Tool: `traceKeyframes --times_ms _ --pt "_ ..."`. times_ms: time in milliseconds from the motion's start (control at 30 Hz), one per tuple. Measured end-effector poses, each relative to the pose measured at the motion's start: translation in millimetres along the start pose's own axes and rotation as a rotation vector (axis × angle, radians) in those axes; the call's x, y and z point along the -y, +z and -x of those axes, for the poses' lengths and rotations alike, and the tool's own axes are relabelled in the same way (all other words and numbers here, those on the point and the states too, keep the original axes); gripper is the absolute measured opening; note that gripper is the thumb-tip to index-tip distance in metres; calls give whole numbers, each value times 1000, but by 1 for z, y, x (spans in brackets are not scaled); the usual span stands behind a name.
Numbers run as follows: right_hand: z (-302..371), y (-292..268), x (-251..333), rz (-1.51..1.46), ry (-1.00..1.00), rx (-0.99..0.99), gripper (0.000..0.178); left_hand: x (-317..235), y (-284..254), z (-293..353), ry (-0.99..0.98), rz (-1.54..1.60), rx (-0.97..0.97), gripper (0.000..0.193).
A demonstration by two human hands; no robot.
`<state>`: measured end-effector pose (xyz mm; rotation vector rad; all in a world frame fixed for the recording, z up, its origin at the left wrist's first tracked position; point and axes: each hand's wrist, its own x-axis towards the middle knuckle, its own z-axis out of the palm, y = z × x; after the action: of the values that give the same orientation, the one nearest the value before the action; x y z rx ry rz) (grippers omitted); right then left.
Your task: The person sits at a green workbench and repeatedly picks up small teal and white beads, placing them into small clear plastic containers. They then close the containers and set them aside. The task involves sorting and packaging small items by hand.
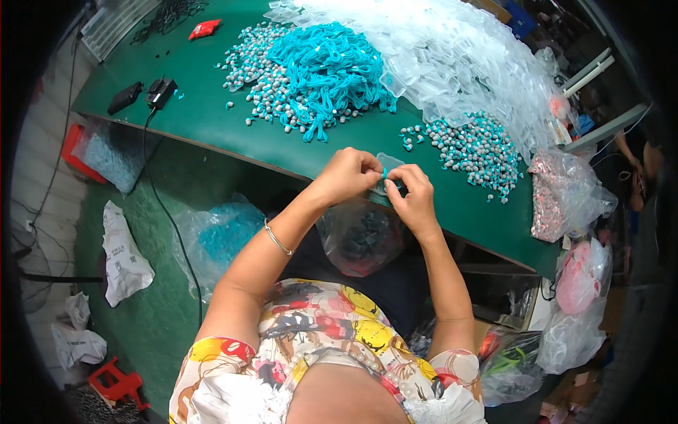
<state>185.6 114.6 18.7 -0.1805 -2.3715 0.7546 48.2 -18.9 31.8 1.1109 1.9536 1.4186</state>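
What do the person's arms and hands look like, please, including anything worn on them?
The grip on each side is an ungloved hand: left hand, right hand. Both forearms are bare. A slim silver-coloured bangle circles the left forearm; none shows on the right. The short, pale sleeves carry a colourful print, with yellow and red on the left sleeve.

Clutter around the green table [194, 113]
A red packet [204, 29] lies on its left part, beyond two black boxes [161, 92] (one corded); on the floor [157, 318] at left sit a white sack [124, 256] and, nearer, a red stool [115, 384].
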Motion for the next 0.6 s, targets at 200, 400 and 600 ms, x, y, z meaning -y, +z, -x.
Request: traceKeyframes --times_ms 200,400,600 --pt "-1 0 -1 25 -82 -34 14 -5 3 1 49 -130 -32 21" --pt "-2 1 -3 26 -87 -35 14 -8 2 1 87 -211 -10 17" --pt "-1 -1 1 8 -35 6 13 5 -18 -3 47 -46 -29 15"
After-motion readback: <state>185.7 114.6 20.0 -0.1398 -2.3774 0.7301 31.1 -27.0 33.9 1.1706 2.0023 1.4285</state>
